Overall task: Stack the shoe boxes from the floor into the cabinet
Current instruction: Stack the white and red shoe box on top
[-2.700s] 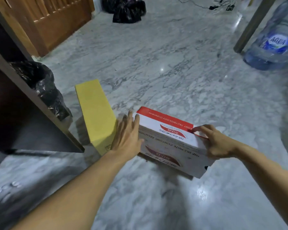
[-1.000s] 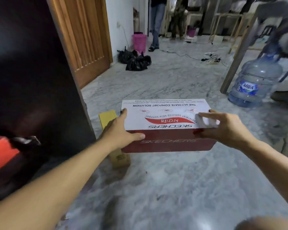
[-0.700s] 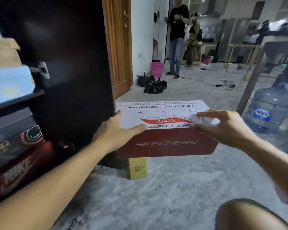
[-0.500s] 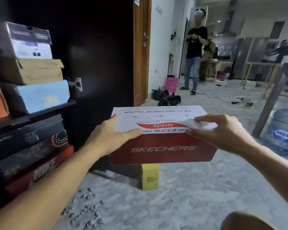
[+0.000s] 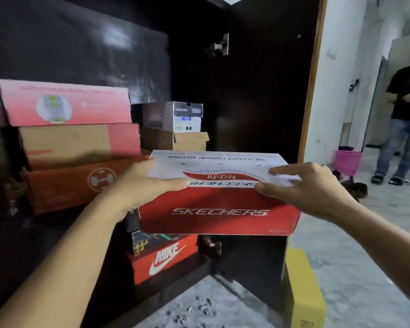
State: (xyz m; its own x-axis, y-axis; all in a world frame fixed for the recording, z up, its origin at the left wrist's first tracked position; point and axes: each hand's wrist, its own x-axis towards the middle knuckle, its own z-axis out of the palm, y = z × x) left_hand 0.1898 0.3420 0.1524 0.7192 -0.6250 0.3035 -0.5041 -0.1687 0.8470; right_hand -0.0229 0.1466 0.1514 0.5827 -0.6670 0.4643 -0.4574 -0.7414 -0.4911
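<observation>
I hold a red and white Skechers shoe box (image 5: 219,209) level in the air in front of the open dark cabinet (image 5: 81,48). My left hand (image 5: 140,185) grips its left end, thumb on the lid. My right hand (image 5: 303,185) grips its right end, fingers spread over the lid. On the cabinet shelf to the left sits a stack of pink, brown and orange boxes (image 5: 74,147). Behind the held box stand a dark box and a brown box (image 5: 175,129). A Nike box (image 5: 163,259) lies on the lower shelf. A yellow box (image 5: 303,290) stands on the floor at the right.
The cabinet door (image 5: 258,91) stands open behind the held box. Small debris (image 5: 199,306) is scattered on the marble floor. A person (image 5: 402,124) stands at the far right beside a pink bin (image 5: 347,162) and black bags (image 5: 355,188).
I lifted the Skechers box off the floor and turned left with it toward the cabinet. It now hangs at shelf height, closer to the stacked boxes.
</observation>
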